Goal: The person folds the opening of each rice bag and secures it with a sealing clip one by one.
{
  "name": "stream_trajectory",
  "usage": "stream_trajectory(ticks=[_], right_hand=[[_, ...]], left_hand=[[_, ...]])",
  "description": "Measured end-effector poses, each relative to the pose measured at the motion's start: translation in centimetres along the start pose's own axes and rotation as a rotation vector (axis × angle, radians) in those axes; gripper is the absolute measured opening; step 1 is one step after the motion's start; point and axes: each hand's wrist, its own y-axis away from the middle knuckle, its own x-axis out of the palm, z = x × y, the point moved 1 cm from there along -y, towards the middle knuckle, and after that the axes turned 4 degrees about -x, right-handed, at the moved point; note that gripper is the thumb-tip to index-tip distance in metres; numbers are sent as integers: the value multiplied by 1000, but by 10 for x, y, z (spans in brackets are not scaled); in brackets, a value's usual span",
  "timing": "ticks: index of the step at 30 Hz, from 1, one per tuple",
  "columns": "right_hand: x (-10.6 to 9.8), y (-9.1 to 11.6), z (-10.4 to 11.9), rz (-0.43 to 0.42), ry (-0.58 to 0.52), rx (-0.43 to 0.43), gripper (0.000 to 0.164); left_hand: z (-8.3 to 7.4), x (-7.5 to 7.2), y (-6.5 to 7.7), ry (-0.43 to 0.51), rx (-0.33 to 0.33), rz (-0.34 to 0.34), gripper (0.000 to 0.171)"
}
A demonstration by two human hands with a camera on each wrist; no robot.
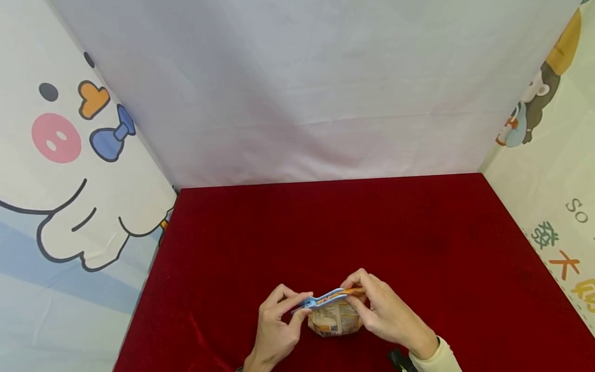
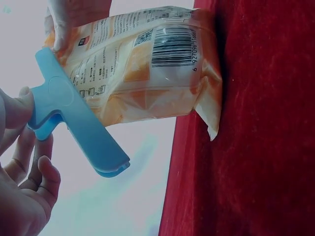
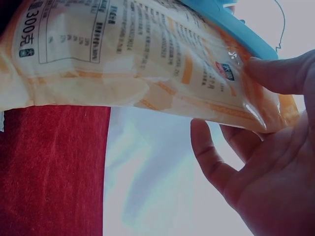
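A blue bag clip [image 1: 327, 298] is pinched at its handle end between the thumb and fingers of my left hand [image 1: 279, 323]. Its two long bars lie along the top edge of an orange-and-white printed plastic food bag [image 1: 335, 320], with a strip of orange film showing between them. At the bag's right top corner, my right hand [image 1: 383, 312] pinches the film between thumb and fingers. In the left wrist view the bag [image 2: 133, 73] shows a barcode and its base is against the red cloth. The right wrist view shows "300" printed on the bag [image 3: 123, 54].
Dark red cloth [image 1: 325, 227] covers the table, its back edge meeting a pale fabric wall [image 1: 302, 93]. Cartoon-printed sheets hang at the left [image 1: 60, 222] and right [image 1: 548, 181]. A black object [image 1: 401, 360] lies beside the right cuff.
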Motion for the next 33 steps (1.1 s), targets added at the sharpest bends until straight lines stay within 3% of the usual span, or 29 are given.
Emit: stream_trajectory(ticks=[8, 15, 22, 28, 33], right_hand=[[2, -2, -2, -17, 6, -31, 45], [7, 7, -8, -82, 8, -2, 63], [12, 27, -21, -145, -46, 94, 48], [17, 35, -30, -187, -95, 101, 39], [18, 39, -32, -184, -111, 119, 38]], left_hand=[[-1, -1, -1, -13, -13, 24, 34], [-3, -5, 0, -59, -134, 99, 36], [-5, -11, -5, -133, -135, 163, 36], [-7, -10, -7, -182, -79, 128, 34], [-11, -3, -6, -149, -92, 57, 35]])
